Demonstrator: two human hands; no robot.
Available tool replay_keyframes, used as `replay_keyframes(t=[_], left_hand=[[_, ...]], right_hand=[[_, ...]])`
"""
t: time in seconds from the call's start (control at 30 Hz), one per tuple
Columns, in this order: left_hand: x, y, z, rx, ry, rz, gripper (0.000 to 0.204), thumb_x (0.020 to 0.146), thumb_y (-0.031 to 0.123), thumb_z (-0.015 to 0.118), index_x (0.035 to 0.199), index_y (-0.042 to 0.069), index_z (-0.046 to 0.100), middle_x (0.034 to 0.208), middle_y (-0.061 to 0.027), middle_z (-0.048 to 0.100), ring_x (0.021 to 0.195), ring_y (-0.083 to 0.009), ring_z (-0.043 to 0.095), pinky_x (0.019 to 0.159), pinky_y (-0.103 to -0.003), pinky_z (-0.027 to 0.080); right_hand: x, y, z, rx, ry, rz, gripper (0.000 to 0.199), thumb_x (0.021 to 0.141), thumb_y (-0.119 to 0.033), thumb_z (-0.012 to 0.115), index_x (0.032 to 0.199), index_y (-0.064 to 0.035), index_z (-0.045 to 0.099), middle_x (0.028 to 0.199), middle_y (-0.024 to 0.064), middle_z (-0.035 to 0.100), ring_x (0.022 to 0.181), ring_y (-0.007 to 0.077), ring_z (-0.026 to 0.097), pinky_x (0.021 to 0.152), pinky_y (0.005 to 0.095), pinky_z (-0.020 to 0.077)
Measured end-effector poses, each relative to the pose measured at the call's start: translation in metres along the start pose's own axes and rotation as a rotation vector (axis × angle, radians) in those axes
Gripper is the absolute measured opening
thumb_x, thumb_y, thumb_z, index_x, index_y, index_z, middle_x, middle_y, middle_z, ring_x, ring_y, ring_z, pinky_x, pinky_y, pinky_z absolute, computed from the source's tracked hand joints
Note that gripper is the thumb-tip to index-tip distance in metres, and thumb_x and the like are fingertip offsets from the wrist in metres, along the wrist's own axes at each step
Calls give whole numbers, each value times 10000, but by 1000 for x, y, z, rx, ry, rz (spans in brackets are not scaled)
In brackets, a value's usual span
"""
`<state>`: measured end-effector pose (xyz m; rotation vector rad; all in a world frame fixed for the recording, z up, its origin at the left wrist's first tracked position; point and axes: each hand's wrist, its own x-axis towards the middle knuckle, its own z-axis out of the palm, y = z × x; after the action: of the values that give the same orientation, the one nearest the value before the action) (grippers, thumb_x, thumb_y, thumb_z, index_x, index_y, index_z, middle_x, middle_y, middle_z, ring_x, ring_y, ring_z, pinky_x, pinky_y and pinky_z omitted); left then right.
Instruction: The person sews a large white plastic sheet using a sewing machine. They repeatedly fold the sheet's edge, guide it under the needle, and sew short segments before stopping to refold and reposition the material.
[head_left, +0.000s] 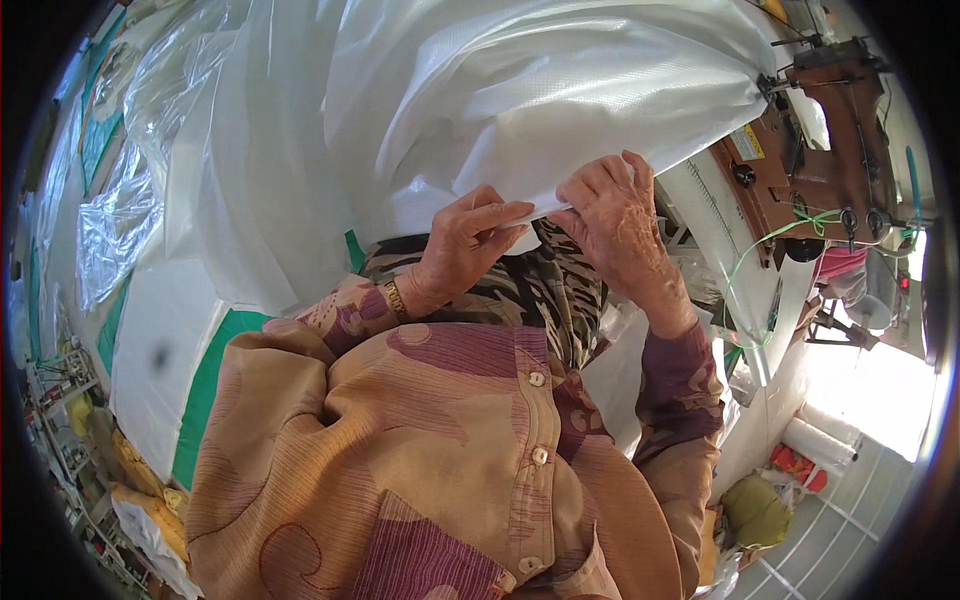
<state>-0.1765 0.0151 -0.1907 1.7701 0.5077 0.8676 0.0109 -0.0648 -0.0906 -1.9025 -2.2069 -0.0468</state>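
A large sheet of shiny white woven plastic [520, 90] spreads in folds in front of me, its near edge drawn across my lap. My left hand [465, 240] pinches that edge between thumb and fingers. Just to the right, my right hand [620, 220] is closed on the same edge, with its fingertips partly hidden. Between the two hands the edge looks folded over, and a small white flap [524, 240] hangs below it. The sheet's edge runs tautly up to the right, to a brown sewing machine [835, 130], where it reaches the needle area.
A green cord [745, 265] hangs from the machine. Crumpled clear plastic [120, 225] and a white sheet with a green border [215, 375] lie at the left. A wire rack [65, 400] stands farther left. An olive bag [755, 510] sits on the tiled floor at the lower right.
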Motion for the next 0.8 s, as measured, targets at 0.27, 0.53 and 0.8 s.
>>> replay_keyframes(t=[0.27,0.53,0.8], left_hand=[[10,6,-3,29,51,175,160,823,7,773,976,25,734,753,-53,575,587,-131,484,539,-275,401],[11,20,-16,133,19,316,256,873,-14,692,1126,12,713,815,-110,600,657,-215,592,575,-335,492],[26,34,-29,380,-147,481,424,816,-12,698,1233,59,676,783,-68,565,627,-222,553,524,-360,447]], right_hand=[[6,-8,-15,-42,-98,-17,145,842,-140,701,959,-96,627,995,69,578,1058,264,540,1099,492,293],[10,-7,-17,41,40,-19,68,848,-139,669,875,-83,640,850,60,576,903,261,562,890,417,385],[18,-3,-32,50,44,-53,135,826,-204,705,827,-85,641,810,51,577,837,255,557,766,392,418]])
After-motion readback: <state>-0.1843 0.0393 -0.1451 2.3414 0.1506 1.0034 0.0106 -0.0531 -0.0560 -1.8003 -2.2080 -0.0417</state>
